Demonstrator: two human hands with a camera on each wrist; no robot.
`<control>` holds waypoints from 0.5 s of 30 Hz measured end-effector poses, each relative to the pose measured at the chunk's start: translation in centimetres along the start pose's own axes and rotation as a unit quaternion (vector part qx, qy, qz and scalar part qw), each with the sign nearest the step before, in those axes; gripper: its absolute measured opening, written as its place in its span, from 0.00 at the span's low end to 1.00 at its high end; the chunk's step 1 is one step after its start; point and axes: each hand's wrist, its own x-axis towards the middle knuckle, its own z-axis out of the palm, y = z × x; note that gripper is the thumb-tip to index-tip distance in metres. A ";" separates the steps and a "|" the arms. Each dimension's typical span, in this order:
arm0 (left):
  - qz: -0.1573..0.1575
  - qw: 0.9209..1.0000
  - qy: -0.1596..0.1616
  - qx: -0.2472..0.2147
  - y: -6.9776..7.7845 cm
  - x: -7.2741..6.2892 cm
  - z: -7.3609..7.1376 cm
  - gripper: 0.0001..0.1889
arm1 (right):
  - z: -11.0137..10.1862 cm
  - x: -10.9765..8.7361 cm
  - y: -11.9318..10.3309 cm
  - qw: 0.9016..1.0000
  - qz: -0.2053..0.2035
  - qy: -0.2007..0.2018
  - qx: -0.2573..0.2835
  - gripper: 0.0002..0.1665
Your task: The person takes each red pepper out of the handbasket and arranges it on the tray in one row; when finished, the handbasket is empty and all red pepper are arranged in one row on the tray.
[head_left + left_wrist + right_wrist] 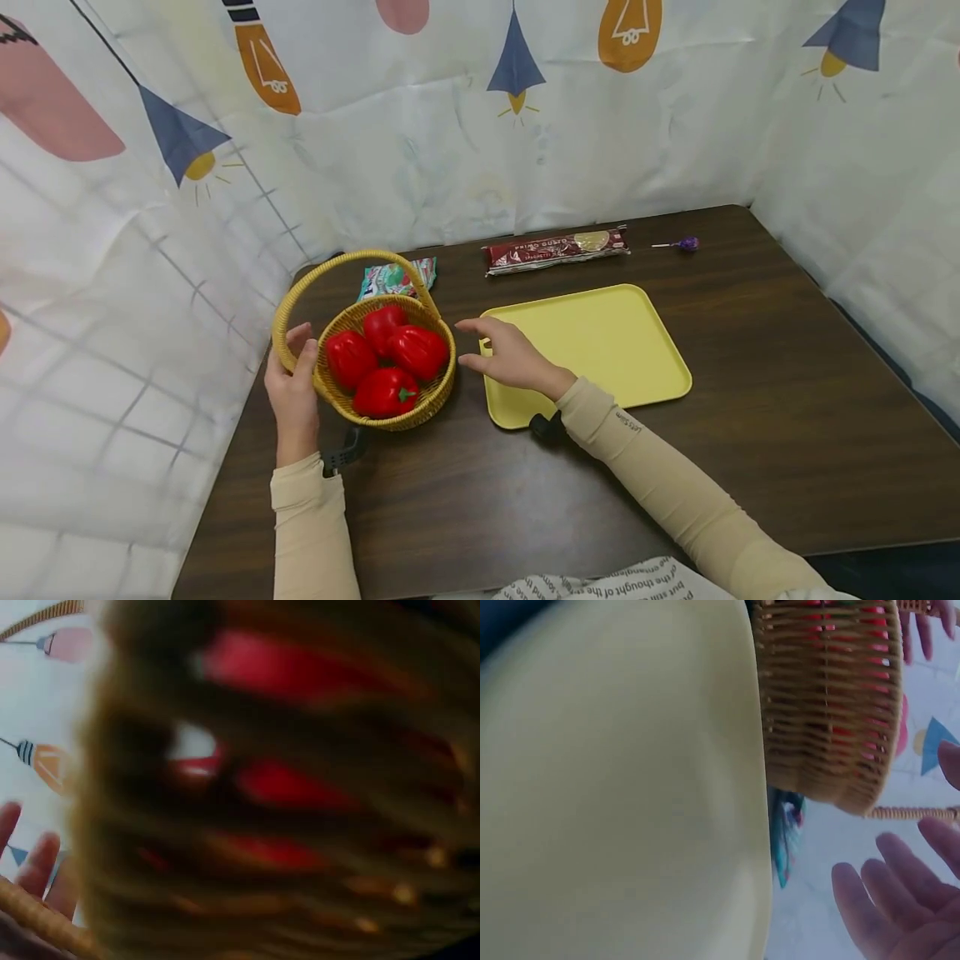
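Observation:
A yellow wicker basket (pixel 405 421) with a tall arched handle (pixel 341 265) stands on the left of the table, holding several red bell peppers (pixel 386 392). At the handle's left base is my left hand (pixel 294 392); its fingers look extended past the handle in both wrist views. Right of the basket, my right hand (pixel 513 354) reaches over the tray's left edge with fingers and thumb apart, touching nothing visible. Beneath it lies a yellow tray (pixel 600 342). Blurred basket wickerwork (pixel 262 817) fills most of the left wrist view.
Behind the basket is a green-blue snack packet (pixel 386 281). A dark red biscuit packet (pixel 557 250) lies beyond the tray, with a purple-wrapped lollipop (pixel 686 243) to its right. A printed white curtain (pixel 450 142) hangs along the table's back and sides.

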 end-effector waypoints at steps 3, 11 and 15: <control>-0.005 1.000 -0.019 0.011 -0.8 0.2 -0.2 0.20 | 0.7 0.3 -0.5 1.000 -0.005 0.019 0.003 0.32; 0.015 1.000 0.003 0.015 -2.7 0.0 -0.2 0.19 | 2.7 1.1 -1.2 0.999 0.007 0.052 -0.005 0.34; 0.028 0.998 0.043 0.035 -3.2 -0.3 0.3 0.15 | 3.6 1.5 -1.6 0.998 0.011 0.055 -0.021 0.34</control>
